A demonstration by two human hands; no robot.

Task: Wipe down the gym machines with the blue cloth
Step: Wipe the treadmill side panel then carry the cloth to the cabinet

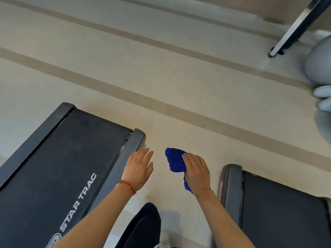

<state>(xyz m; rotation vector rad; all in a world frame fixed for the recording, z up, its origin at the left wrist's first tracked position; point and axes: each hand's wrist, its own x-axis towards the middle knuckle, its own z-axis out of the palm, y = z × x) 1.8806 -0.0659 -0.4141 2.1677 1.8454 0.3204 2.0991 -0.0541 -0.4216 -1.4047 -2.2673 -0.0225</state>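
My right hand [196, 171] holds the bunched blue cloth [176, 161] in the air over the pale floor, between two treadmills. My left hand [138, 167] hangs flat with straight fingers, holding nothing, just right of the grey side rail of the left treadmill [71, 158], whose black belt reads STAR TRAC. The rear end of the right treadmill [275, 208] lies to the right of my right forearm. Neither hand touches a machine.
Pale floor [161, 77] with darker stripes runs diagonally ahead. A dark metal machine leg [293, 29] stands at the top right. Another person's gloved hand [323, 97] and grey clothing show at the right edge. My dark trouser leg [143, 228] is at the bottom.
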